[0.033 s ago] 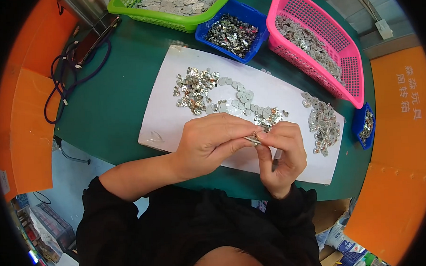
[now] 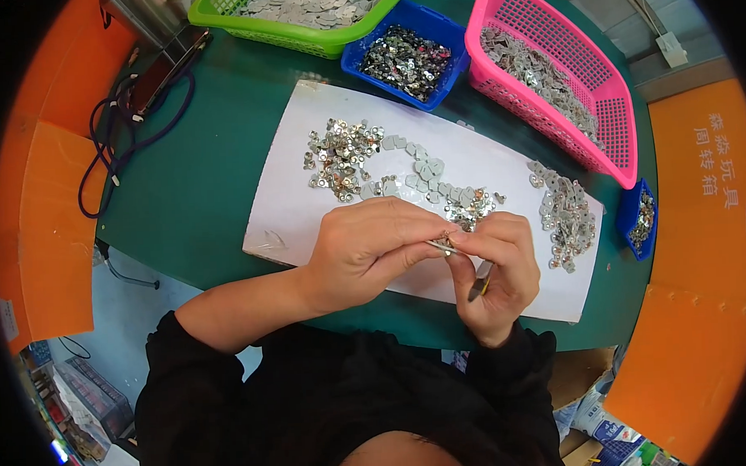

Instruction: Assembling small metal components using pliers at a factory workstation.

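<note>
My left hand [image 2: 361,248] and my right hand [image 2: 499,270] meet over the front of a white board [image 2: 282,224]. Fingertips of both pinch a small flat grey piece [image 2: 444,247] with a shiny metal bit at it. A slim tool with a dark and yellow end [image 2: 478,288] lies in my right palm; its kind does not show. Just beyond the fingers are a pile of small metal clips [image 2: 469,207] and scattered grey plates [image 2: 425,169]. A larger metal clip pile [image 2: 341,156] sits at the board's left, and assembled-looking plates [image 2: 568,218] at its right.
Along the far edge stand a green basket of grey plates [image 2: 325,44], a blue bin of metal bits [image 2: 356,65] and a pink basket [image 2: 542,120]. A small blue tray [image 2: 629,201] is at right. A purple cord [image 2: 144,147] lies left on the green table [image 2: 220,99].
The tool in my right palm has turned, so its dark and yellow end now shows. Both hands otherwise keep nearly the same place.
</note>
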A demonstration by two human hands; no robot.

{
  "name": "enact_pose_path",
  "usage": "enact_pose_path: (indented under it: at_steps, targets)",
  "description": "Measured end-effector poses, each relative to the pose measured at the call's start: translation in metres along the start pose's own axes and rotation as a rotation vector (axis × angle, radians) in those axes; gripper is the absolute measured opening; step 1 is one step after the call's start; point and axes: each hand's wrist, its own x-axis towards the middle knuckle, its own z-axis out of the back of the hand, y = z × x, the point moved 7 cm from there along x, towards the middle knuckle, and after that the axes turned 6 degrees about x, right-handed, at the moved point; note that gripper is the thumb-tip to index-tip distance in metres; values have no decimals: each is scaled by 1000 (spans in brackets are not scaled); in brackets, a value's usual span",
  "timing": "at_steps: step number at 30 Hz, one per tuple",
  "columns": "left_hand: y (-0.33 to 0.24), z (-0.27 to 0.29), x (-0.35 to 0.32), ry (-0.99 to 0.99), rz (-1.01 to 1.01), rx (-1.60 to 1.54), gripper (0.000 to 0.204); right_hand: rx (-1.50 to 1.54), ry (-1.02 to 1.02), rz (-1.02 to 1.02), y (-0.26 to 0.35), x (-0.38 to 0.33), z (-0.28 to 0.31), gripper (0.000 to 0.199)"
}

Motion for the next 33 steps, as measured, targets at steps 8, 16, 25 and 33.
enact_pose_path:
  at_steps: [8,16,25,33]
  targets:
    - [-9,5,4,12,-123,8,18,-760,160,223,28,12,27,52]
    - [-12,3,1,12,-170,68,21,-944,224,389,38,13,28,48]
    - [-11,2,2,39,-160,56,22,-837,420,111,35,18,27,45]
    - [26,-8,-6,31,387,-331,12,195,558,-737,-26,-2,21,24]
